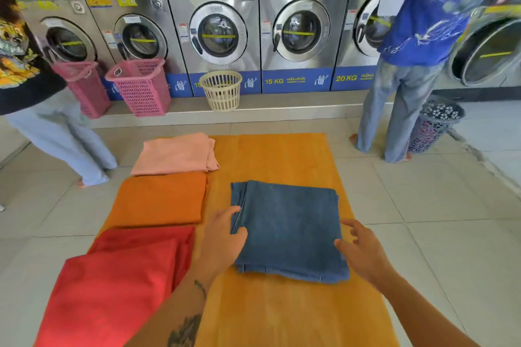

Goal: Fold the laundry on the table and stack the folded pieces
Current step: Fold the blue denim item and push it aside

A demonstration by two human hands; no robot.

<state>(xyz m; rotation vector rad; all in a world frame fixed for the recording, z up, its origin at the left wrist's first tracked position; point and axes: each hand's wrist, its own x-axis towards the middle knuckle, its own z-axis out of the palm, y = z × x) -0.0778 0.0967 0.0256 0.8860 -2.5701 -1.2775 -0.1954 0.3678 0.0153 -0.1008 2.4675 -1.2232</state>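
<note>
A folded blue cloth (287,228) lies in the middle of a yellow-orange mat (270,155) spread on the floor. My left hand (225,234) rests at the blue cloth's left edge, thumb over the fold and fingers apart. Over the cloth's right edge hovers my right hand (358,248), fingers spread and holding nothing. Along the mat's left side lie a folded pink piece (174,153), a folded orange piece (160,200) and a red piece (112,282), side by side in a row.
Washing machines (217,28) line the far wall. Two pink baskets (141,87) and a cream basket (221,90) stand before them. One person stands at the left (42,110), another at the right (408,65) beside a dark basket (434,124). Tiled floor surrounds the mat.
</note>
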